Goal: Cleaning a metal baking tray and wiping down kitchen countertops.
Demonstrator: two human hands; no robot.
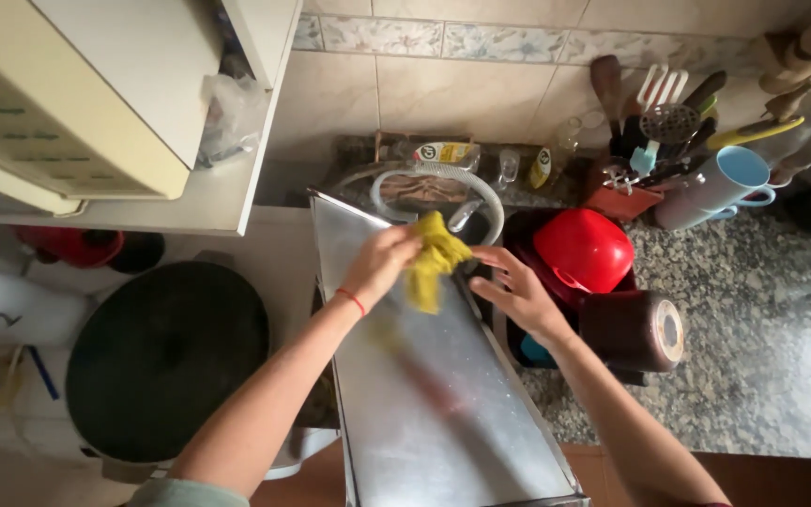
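Observation:
My left hand (382, 266) grips a yellow cloth (435, 258) and holds it against the far part of a large shiny metal sheet (443, 413) that leans over the sink. A red string circles that wrist. My right hand (516, 291) rests on the sheet's right edge, fingers spread, its fingertips just touching the cloth. Behind the sheet a curved tap (466, 214) and a clear hose loop (438, 176) show.
A red bowl (584, 249) and a brown pot (635, 329) lie upturned right of the sheet. Utensils (664, 122) and blue mugs (725, 183) stand at the back right on the speckled granite counter (762, 357). A black round lid (166, 361) sits left, under a white shelf (208, 202).

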